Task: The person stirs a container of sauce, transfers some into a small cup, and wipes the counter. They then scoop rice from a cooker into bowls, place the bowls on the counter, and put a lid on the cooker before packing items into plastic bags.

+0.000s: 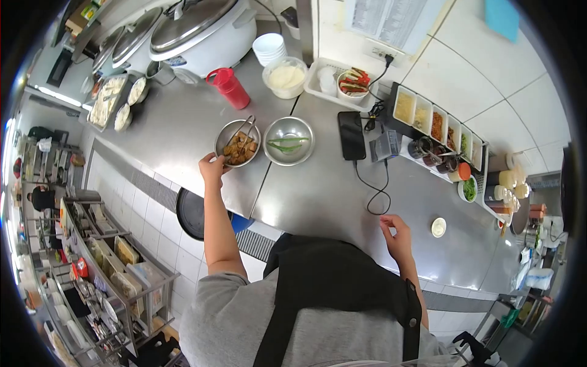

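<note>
Seen from above, a person in a black apron (342,275) and grey shirt (238,312) stands against the near edge of a steel counter (306,202). The right hand (397,237) is over that edge, fingers loosely bent and part open, near a looped black cable (380,212). A small white cup (438,227) sits to its right, also near the edge.

The left hand (213,170) grips the near-left rim of a metal bowl (227,133) between thumb and fingers. The bowl holds browned chunks (240,148) and metal tongs (249,127), whose handle end reaches the far rim. Just right, across a counter seam (261,189), is a second metal bowl (290,160) with long green pieces (286,144). A broad stretch of steel runs from this bowl toward the right hand; farther right, a black phone (352,136) lies beside a small grey device (386,145).

Beyond the bowls stand a red pitcher (231,89), a tub of white food (285,77) and stacked white bowls (269,49). A white basket (318,90) and a rack of filled containers (437,124) line the tiled wall (465,67); large lidded cookers (208,43) stand at far left.
</note>
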### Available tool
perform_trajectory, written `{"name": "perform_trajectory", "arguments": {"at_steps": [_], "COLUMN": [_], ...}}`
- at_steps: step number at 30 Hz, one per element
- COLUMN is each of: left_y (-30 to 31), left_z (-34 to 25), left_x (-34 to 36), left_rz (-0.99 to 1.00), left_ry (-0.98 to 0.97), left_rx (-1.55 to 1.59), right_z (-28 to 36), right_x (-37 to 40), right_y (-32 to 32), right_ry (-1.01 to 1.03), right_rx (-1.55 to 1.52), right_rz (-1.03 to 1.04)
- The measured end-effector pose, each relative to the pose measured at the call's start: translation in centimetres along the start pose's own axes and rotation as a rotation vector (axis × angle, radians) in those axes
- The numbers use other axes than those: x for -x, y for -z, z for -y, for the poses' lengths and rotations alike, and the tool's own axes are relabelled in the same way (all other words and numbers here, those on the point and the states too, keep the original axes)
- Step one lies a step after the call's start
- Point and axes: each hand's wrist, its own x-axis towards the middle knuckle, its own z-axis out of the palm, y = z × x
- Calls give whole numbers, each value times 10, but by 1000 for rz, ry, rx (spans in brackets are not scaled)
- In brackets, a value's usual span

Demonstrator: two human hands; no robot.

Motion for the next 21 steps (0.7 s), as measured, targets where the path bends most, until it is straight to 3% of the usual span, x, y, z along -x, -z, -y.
{"name": "perform_trajectory", "arguments": {"at_steps": [6, 9, 13, 17, 20, 21], "left_y": [-70, -123, -197, -227, -201, -183], "left_z": [-92, -131, -142, -133, -116, -111], "left_x": [13, -23, -77, -88, -83, -73], "left_rz": [53, 134, 159, 208, 257, 291], "left_ry": [-178, -229, -205, -94, -158, -245], "left_rx": [246, 264, 265, 346, 136, -185], "right_z": [-17, -25, -36, -42, -64, -70], "right_x": [17, 20, 24, 34, 45, 48], "right_y": [7, 6, 4, 12, 32, 44], "right_ry": [-28, -5, 40, -12, -77, -149], "right_rx": [24, 39, 84, 68, 134, 188], "right_rz": [-26, -13, -20, -72, -155, -234]}}
